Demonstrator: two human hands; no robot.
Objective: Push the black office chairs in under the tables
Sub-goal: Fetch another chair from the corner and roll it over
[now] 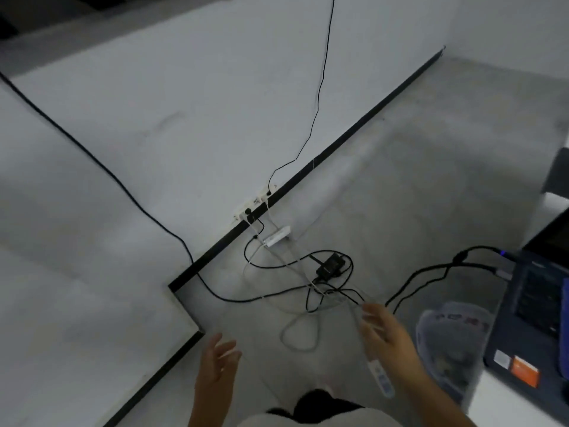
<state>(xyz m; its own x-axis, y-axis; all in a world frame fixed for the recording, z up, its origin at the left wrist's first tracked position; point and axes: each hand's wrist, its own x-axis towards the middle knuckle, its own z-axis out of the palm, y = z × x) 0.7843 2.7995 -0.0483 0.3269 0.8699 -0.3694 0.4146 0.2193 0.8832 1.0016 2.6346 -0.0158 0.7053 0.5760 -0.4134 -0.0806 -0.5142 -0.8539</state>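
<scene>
No black office chair shows clearly; a dark blurred shape (pixel 558 174) at the right edge could be part of one, I cannot tell. My left hand (pixel 217 363) hangs low in the middle, fingers spread, holding nothing. My right hand (pixel 386 335) is out to the right of it, fingers apart and empty, above the grey floor (pixel 400 186). A white table (pixel 505 392) reaches in at the lower right with a dark laptop (pixel 535 309) on it.
White walls with a black skirting strip (pixel 338 143) meet at a corner on the left. Wall sockets (pixel 255 201), a white power strip (pixel 278 237), a black adapter (pixel 330 266) and tangled cables lie on the floor ahead. A bin with a clear liner (pixel 452 349) stands by the table.
</scene>
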